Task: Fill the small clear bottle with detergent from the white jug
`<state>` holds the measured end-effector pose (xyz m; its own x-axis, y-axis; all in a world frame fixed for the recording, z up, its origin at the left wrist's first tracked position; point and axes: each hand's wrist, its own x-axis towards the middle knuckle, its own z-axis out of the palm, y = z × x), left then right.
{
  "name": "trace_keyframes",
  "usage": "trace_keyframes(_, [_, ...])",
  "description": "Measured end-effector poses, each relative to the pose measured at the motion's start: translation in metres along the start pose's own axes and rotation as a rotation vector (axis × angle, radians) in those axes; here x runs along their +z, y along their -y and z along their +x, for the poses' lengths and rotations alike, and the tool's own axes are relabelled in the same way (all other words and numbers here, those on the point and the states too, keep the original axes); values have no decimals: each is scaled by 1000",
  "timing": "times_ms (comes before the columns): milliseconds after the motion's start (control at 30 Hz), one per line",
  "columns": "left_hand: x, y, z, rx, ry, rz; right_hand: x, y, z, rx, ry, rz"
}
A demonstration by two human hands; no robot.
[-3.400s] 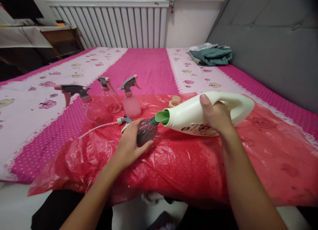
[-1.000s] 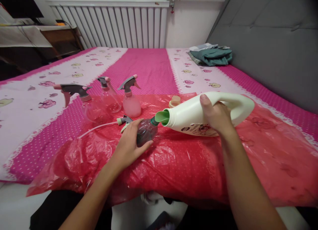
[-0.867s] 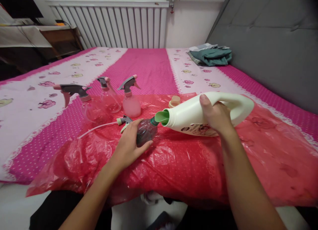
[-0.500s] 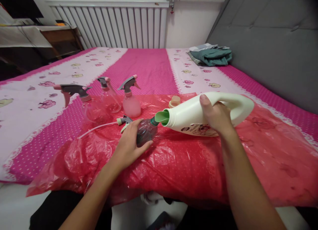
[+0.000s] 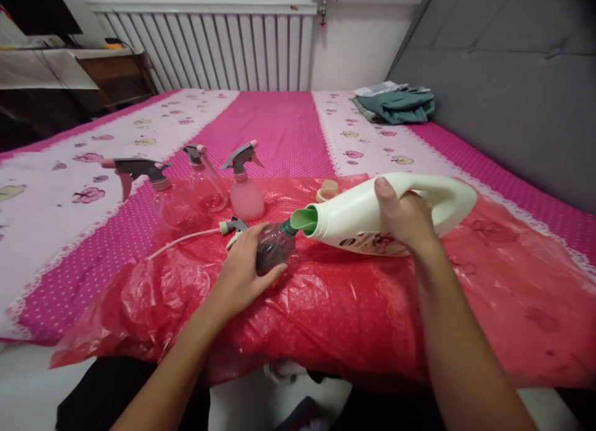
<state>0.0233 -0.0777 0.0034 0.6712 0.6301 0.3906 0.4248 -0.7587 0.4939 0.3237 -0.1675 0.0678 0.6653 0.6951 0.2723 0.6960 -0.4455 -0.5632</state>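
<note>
My left hand (image 5: pixel 246 266) is wrapped round a clear spray bottle (image 5: pixel 278 244) with its top off. The bottle leans right, its green-ringed neck touching the green pouring spout (image 5: pixel 304 218) of a pale detergent jug (image 5: pixel 356 217). Gripping the jug by its handle, my right hand (image 5: pixel 404 215) holds it tipped towards the left. Whether liquid flows between the two mouths I cannot tell. Just behind my left hand lies a loose grey-and-green spray head (image 5: pixel 235 225) with a white dip tube (image 5: pixel 184 240). A yellowish cap (image 5: pixel 327 190) sits behind the jug's mouth.
Three spray bottles with grey-and-pink heads stand at the left, one (image 5: pixel 246 195) holding cloudy liquid. Red plastic sheeting (image 5: pixel 326 307) covers the near part of the bed (image 5: pixel 279 127). Folded clothes (image 5: pixel 395 103) lie by the grey headboard (image 5: pixel 503 77). A radiator (image 5: pixel 209 49) is at the back.
</note>
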Motion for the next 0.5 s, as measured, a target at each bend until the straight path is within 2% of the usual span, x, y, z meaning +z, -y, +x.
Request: trace_keyframes(500, [0,-1,0,-6,8,-6,1,-1,0,-22,-15,-3])
